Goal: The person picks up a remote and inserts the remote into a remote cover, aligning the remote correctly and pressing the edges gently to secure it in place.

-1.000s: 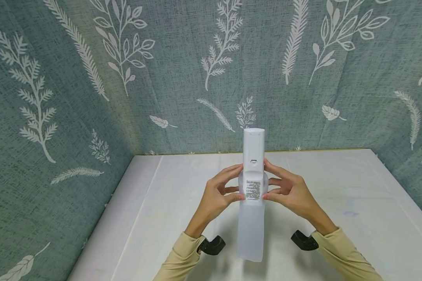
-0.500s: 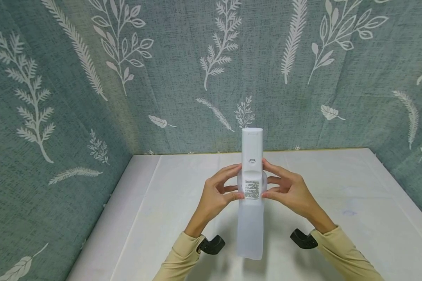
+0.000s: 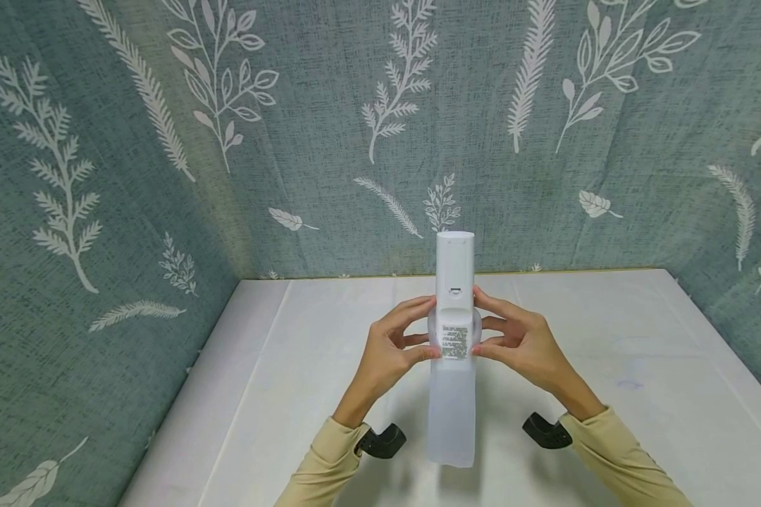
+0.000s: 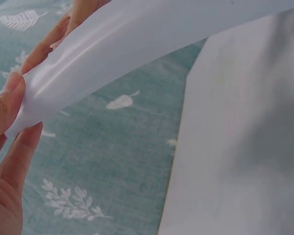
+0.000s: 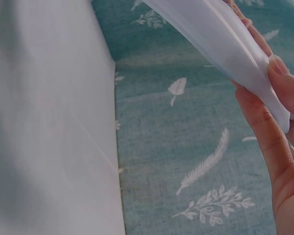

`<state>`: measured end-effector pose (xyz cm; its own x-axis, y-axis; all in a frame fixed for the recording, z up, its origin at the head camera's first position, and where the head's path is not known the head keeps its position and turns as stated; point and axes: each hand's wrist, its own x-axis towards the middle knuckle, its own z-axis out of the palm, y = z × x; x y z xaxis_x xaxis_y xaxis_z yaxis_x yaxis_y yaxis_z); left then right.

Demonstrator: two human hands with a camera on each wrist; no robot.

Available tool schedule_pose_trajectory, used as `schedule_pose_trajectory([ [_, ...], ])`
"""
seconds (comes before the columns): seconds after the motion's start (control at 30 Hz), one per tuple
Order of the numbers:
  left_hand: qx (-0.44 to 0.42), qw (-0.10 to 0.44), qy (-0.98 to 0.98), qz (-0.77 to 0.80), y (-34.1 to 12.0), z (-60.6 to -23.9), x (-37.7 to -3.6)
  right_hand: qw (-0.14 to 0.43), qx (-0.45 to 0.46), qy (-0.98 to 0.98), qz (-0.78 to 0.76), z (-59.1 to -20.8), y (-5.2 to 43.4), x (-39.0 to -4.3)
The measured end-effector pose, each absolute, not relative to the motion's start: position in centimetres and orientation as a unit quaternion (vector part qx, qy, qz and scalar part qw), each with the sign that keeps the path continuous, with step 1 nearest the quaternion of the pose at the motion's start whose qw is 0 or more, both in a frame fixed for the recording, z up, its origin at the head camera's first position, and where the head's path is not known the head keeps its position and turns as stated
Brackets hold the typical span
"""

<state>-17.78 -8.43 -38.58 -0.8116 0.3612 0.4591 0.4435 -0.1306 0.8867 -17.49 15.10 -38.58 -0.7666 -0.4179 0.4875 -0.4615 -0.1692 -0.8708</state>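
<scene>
White table, leaf-print curtain behind. Left hand and right hand pinch the sleeve around the upright remote, fingers curled.

My head camera looks forward and down from above the table, taking in both hands, with the leafy curtain at 12 o'clock. My left wrist camera sits very close under the cover, facing the curtain. My right wrist camera mirrors it, equally near. All three views share cover, table and curtain.
</scene>
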Motion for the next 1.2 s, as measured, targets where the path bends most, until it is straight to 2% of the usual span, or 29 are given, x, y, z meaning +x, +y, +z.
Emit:
schedule_pose_trajectory([
  [0.3, -0.3, 0.034, -0.658, -0.69, -8.24, -38.46, -17.7, 0.032, 0.343, -0.644, 0.683, -38.65, 15.08, -17.44],
  [0.8, -0.31, 0.047, -0.652, -0.691, -8.22, -38.52, -17.65, 0.02, 0.35, -0.656, 0.668, -38.58, 15.17, -17.41],
  [1.2, -0.305, 0.034, -0.647, -0.698, -8.22, -38.65, -17.62, 0.013, 0.37, -0.646, 0.668, -38.57, 15.22, -17.37],
])
